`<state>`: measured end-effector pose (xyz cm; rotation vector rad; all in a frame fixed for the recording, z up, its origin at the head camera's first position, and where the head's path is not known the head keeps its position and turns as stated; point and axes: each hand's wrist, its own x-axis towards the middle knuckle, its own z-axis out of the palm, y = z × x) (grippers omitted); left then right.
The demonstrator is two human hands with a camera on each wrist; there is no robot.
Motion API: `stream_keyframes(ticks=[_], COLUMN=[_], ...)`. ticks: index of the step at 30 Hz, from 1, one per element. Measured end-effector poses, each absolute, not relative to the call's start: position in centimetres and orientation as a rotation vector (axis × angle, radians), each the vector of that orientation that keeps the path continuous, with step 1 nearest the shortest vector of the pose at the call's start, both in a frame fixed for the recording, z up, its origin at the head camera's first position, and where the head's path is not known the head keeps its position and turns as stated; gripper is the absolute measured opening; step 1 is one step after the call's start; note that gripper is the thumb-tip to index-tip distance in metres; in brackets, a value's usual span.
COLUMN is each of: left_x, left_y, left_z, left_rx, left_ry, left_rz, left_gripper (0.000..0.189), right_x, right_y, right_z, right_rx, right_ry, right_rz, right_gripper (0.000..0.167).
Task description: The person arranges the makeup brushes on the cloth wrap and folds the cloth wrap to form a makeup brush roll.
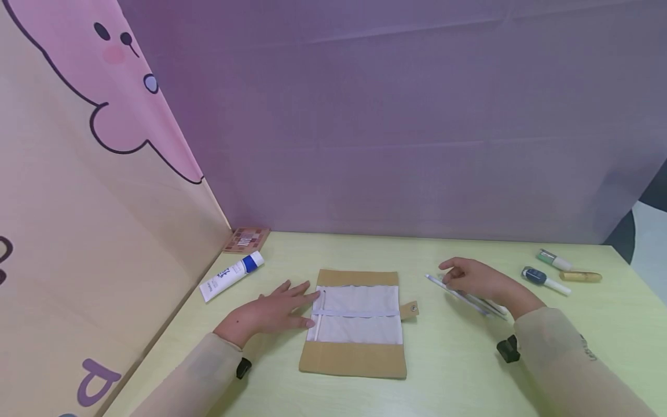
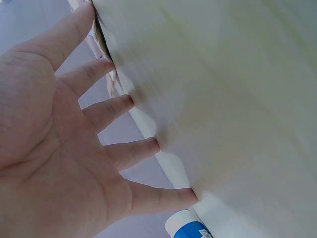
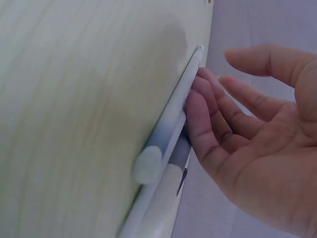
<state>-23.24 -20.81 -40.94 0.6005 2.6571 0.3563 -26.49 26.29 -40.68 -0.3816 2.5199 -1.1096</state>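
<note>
A tan fold-out pouch [image 1: 354, 359] lies open on the table, with a white lining, an elastic band across it and a snap tab [image 1: 409, 310] at its right. A slim white stick [image 1: 320, 321] sits in the pouch's left side, under the band. My left hand [image 1: 276, 310] rests at the pouch's left edge, fingers spread and fingertips down. To the right, my right hand [image 1: 476, 282] is over several slim white pens [image 1: 460, 296]. Its lower fingers are loosely bent against a white pen [image 3: 171, 106], while the thumb and index finger stay apart.
A white tube with a blue band [image 1: 229, 278] lies at the left, near a brown checked packet [image 1: 247, 240] by the wall. At the right lie a dark blue marker [image 1: 537, 276], a green and white one [image 1: 554, 259] and a gold-coloured stick [image 1: 581, 277]. A purple cloth [image 1: 391, 116] hangs behind.
</note>
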Motion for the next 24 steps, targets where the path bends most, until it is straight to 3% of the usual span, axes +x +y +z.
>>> stream_keyframes(ticks=[17,24], left_x=[-23.2,-23.3], left_y=[-21.0,-21.0], left_z=[-41.3,-41.2], left_rx=[0.603,0.611], left_ry=[2.654,2.658], left_rz=[0.378,0.373], left_gripper=[0.072,0.072], right_x=[-26.5,-26.2], right_y=[24.9,24.6], right_z=[-40.5,-40.3], right_rx=[-0.466,-0.497], right_ry=[2.633,2.664], right_rz=[-0.868,-0.826], right_gripper=[0.066,0.064])
